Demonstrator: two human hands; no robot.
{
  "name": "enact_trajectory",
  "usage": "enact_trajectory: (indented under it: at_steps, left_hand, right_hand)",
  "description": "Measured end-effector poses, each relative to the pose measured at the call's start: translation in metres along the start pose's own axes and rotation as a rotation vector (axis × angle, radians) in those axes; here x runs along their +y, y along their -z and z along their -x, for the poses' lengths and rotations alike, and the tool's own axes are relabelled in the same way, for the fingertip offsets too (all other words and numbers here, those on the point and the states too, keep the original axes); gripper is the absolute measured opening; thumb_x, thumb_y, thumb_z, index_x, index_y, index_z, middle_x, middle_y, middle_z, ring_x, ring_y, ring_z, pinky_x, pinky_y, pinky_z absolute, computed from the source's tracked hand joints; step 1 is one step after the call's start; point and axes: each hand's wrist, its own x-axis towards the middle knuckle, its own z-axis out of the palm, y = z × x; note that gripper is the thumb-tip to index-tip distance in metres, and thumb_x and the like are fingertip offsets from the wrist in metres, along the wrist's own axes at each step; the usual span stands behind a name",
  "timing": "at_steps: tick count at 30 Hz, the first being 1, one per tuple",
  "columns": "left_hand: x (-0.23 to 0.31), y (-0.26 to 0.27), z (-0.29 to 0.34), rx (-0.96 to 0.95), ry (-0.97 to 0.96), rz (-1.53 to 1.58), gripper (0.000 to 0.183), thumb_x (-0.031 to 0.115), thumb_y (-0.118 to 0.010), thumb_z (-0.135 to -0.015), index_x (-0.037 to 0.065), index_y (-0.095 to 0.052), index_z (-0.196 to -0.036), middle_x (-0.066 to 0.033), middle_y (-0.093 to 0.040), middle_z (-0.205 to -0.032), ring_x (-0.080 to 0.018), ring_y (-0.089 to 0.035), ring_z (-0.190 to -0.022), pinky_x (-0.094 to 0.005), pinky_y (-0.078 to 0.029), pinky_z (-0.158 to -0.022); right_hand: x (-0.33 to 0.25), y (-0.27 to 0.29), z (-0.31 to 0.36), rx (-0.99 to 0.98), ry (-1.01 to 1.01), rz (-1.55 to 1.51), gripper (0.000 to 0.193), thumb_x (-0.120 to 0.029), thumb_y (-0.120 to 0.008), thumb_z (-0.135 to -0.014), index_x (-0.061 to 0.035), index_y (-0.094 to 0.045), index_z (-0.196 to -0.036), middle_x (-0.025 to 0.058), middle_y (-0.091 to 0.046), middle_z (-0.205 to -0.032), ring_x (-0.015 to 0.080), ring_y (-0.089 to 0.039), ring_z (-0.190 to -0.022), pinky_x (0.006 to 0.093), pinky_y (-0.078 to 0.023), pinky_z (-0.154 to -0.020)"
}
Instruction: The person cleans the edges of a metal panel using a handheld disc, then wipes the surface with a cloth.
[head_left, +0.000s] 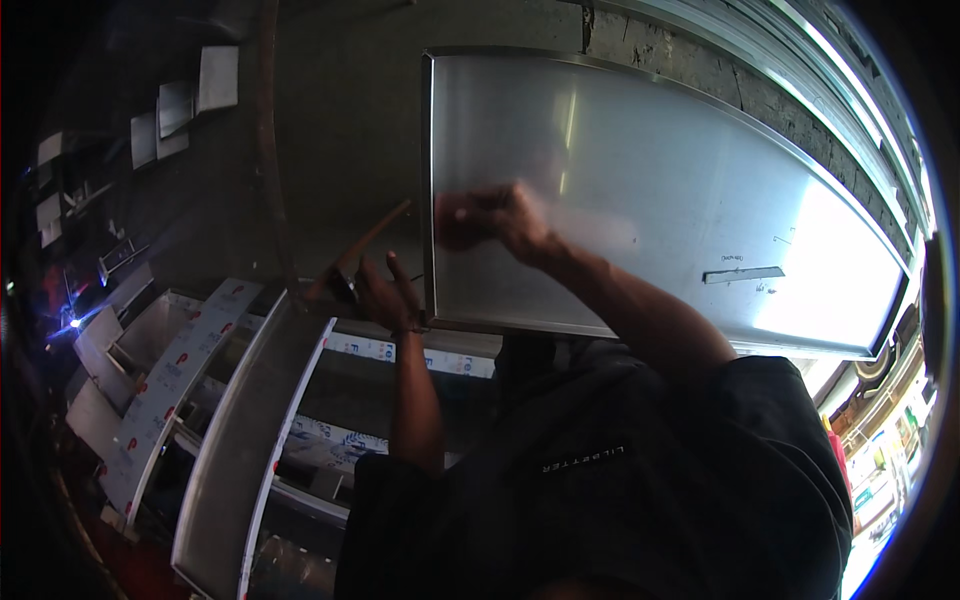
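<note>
My right hand [515, 220] is closed over the left end of a large stainless steel panel [640, 180] with raised edges. A blurred reddish-brown patch [462, 225] shows at its fingers. Whether that is a held thing or a reflection in the metal I cannot tell. Just outside the panel's near left corner, my left hand [388, 295] has its fingers apart and grips nothing visible. Beside those fingers lies a slim brown stick-like piece [375, 235], with a dark part close to the hand. A narrow grey strip [743, 274] rests on the panel's right half, next to small dark marks.
Long metal profiles [800, 75] run behind the panel at the far right. At the lower left stand metal frames [235, 440] and film-covered sheets [180, 385]. Loose plates [218, 78] lie at the far left, and a bright bluish spark [75, 322] glows below them.
</note>
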Motion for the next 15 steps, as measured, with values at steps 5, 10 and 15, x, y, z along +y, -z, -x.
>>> enact_trajectory:
  at_steps: [5,10,15]
  left_hand:
    - [-0.005,-0.001,0.001,-0.018,0.030,0.014,0.058,0.049,-0.059,-0.099,-0.002,-0.061,-0.128,-0.0231,-0.065,-0.118,-0.0404,-0.062,-0.112,-0.0489,-0.049,-0.093]
    - [-0.007,-0.004,0.001,-0.006,0.001,-0.022,0.057,0.048,-0.059,-0.099,-0.001,-0.061,-0.128,-0.0235,-0.065,-0.119,-0.0410,-0.062,-0.112,-0.0491,-0.049,-0.094]
    - [-0.013,-0.003,0.001,-0.038,0.009,-0.044,0.057,0.048,-0.059,-0.099,-0.001,-0.062,-0.128,-0.0231,-0.066,-0.119,-0.0405,-0.062,-0.112,-0.0489,-0.049,-0.094]
  right_hand:
    - [-0.067,0.027,-0.047,0.059,0.175,-0.106,0.031,-0.016,-0.066,-0.098,0.0128,-0.069,-0.108,0.0159,-0.075,-0.095,0.0171,-0.072,-0.087,0.0320,-0.058,-0.079]
    - [-0.012,0.006,-0.007,-0.055,0.004,0.106,0.033,-0.014,-0.068,-0.096,0.0127,-0.067,-0.115,0.0187,-0.074,-0.105,0.0222,-0.072,-0.099,0.0368,-0.058,-0.091]
    - [-0.039,0.014,-0.037,0.027,0.083,-0.012,0.030,-0.013,-0.068,-0.095,0.0116,-0.069,-0.112,0.0147,-0.074,-0.101,0.0201,-0.071,-0.094,0.0360,-0.058,-0.087]
